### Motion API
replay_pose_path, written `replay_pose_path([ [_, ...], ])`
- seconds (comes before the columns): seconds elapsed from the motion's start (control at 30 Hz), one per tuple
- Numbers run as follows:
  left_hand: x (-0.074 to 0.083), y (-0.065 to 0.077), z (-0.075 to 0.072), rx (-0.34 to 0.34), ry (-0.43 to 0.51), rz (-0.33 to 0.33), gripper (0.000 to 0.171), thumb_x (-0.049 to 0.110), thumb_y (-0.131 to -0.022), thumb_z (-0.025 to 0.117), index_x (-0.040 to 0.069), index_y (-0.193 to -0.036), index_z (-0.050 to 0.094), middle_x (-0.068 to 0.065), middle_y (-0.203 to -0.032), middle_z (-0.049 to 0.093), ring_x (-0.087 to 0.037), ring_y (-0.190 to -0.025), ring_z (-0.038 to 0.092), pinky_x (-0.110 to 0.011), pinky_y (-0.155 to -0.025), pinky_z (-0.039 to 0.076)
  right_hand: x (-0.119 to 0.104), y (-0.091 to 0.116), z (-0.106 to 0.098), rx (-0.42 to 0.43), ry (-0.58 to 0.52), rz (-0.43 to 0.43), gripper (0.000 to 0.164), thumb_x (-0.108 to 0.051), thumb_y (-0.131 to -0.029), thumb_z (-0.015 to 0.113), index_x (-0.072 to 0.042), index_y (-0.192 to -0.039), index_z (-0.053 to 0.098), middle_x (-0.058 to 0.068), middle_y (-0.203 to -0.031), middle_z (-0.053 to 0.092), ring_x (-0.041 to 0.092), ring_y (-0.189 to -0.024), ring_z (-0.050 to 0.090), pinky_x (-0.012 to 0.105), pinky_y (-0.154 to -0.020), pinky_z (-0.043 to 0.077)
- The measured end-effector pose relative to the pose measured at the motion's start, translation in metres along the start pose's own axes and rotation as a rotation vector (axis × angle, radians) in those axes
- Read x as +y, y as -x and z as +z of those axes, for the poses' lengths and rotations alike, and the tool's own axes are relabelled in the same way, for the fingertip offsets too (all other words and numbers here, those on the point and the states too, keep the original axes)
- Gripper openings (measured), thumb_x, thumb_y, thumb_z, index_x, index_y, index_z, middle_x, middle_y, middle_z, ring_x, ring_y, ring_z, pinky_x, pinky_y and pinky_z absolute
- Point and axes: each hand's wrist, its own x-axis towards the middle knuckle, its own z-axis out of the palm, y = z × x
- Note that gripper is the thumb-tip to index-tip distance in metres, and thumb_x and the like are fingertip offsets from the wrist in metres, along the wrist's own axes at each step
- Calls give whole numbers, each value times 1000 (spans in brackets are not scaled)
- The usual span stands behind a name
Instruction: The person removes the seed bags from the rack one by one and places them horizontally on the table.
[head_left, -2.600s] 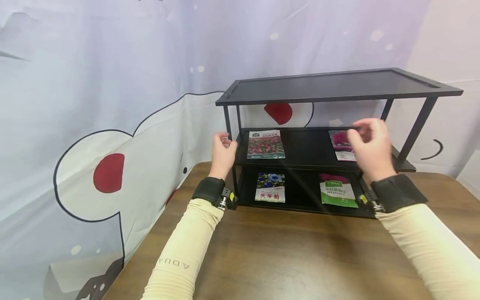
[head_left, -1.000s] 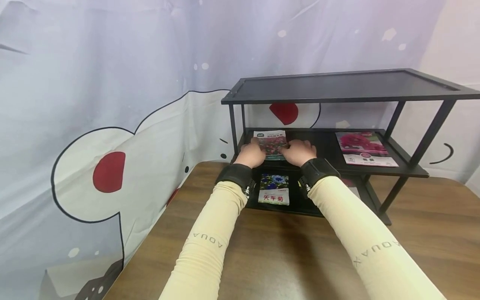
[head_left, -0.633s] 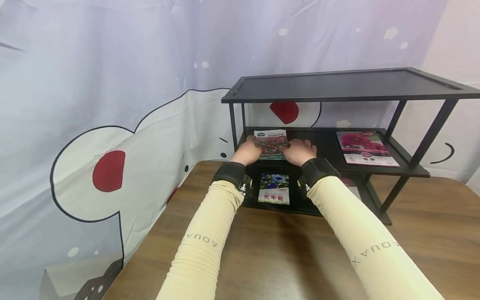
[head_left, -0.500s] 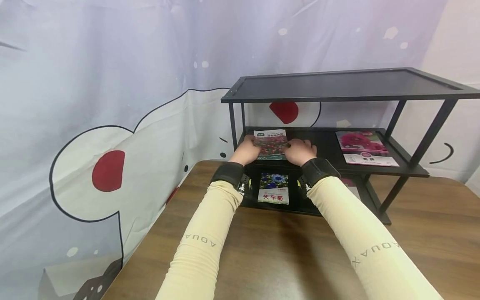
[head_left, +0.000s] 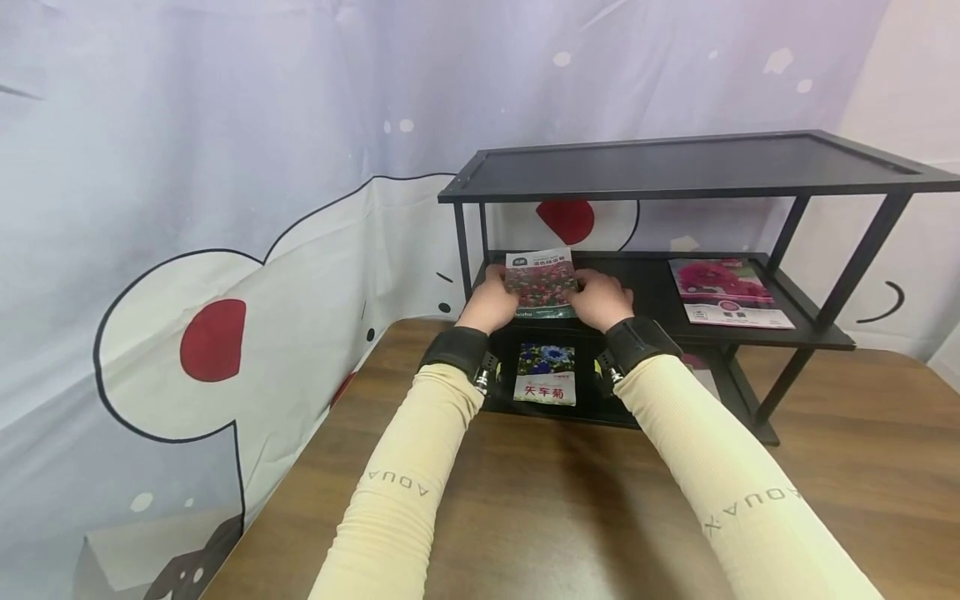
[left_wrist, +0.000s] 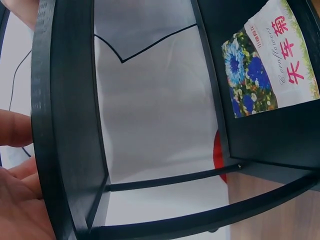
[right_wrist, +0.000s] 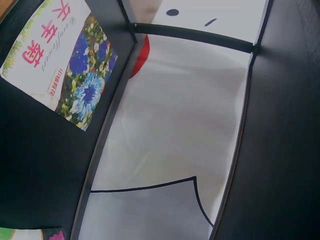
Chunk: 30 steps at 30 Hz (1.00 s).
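Observation:
On the middle shelf level, at the left, a seed packet (head_left: 542,285) with small red and pink flowers is gripped between both hands. My left hand (head_left: 491,300) pinches its left edge and my right hand (head_left: 602,300) its right edge. The packet's far end is raised, tilting it up from the shelf. In the left wrist view, fingers (left_wrist: 15,129) of the left hand appear at the left border behind the shelf's edge. The right wrist view shows no hand. Straight below on the lower shelf lies a blue cornflower seed packet (head_left: 546,373).
A black shelf rack (head_left: 690,167) stands on a wooden table (head_left: 517,500), its top board overhanging the hands. A packet with a magenta flower (head_left: 727,292) lies at the middle level's right. Another packet (head_left: 702,375), mostly hidden by the right arm, is on the lower level.
Both hands came in from apart to the red-flower packet's sides. Since half a second ago its far end has risen and tilted slightly. The other packets stay in place.

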Motion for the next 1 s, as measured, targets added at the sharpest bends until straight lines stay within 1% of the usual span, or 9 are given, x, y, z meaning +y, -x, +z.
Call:
replay_pose_path([
  [0.1,0,0,0,14,21,14,50,19,-97,43,5,-140,22,-19,-131,46,-28,-111,53,-38,-89,43,0,0,0,14,-19,-7,48,-24,-96,48,-3,-138,40,20,-132,48,39,-120,41,59,-96,21],
  [0.17,0,0,-1,22,33,14,50,15,-96,43,6,-141,21,-17,-132,47,-27,-110,53,-37,-86,43,0,0,0,29,-41,-18,48,-23,-96,49,-3,-138,40,20,-131,49,38,-119,44,59,-96,23],
  [0.27,2,0,-1,38,48,17,50,14,-95,42,7,-141,22,-16,-127,51,-24,-101,56,-36,-79,44,1,1,0,57,-113,-42,48,-19,-95,51,-2,-139,39,22,-126,53,37,-114,48,54,-95,32],
  [0.4,6,1,-2,58,48,23,51,13,-95,42,6,-141,22,-15,-109,57,-23,-80,54,-34,-67,41,1,3,-1,103,-228,-69,49,-14,-94,53,-2,-139,39,24,-121,56,36,-109,52,48,-86,42],
  [0.5,8,3,-3,71,59,26,52,13,-94,42,6,-141,22,-13,-100,56,-22,-67,49,-33,-60,38,3,5,-1,131,-294,-72,50,-14,-93,54,-5,-139,39,24,-120,56,36,-110,52,47,-87,42],
  [0.6,9,5,-4,82,85,32,51,13,-94,42,7,-141,23,-12,-106,56,-19,-63,48,-31,-57,37,5,6,0,155,-348,-74,50,-15,-93,56,-7,-139,40,24,-120,56,36,-109,52,48,-86,43],
  [0.8,13,11,-9,108,153,60,52,10,-94,43,8,-142,23,-13,-128,48,-20,-75,55,-30,-58,38,6,11,-2,197,-408,-97,49,-13,-91,58,-8,-137,43,23,-113,60,35,-101,55,45,-79,42],
  [0.9,14,13,-13,127,179,60,51,9,-93,45,9,-141,27,-12,-129,50,-22,-90,58,-31,-66,41,6,14,-3,210,-407,-96,48,-13,-90,59,-7,-136,45,23,-111,61,35,-100,55,45,-79,43],
  [1.0,13,15,-17,147,212,62,50,7,-92,48,8,-139,32,-11,-126,53,-23,-105,55,-32,-78,44,5,18,-6,219,-403,-92,48,-13,-89,60,-7,-134,46,22,-108,61,35,-99,56,45,-78,43],
])
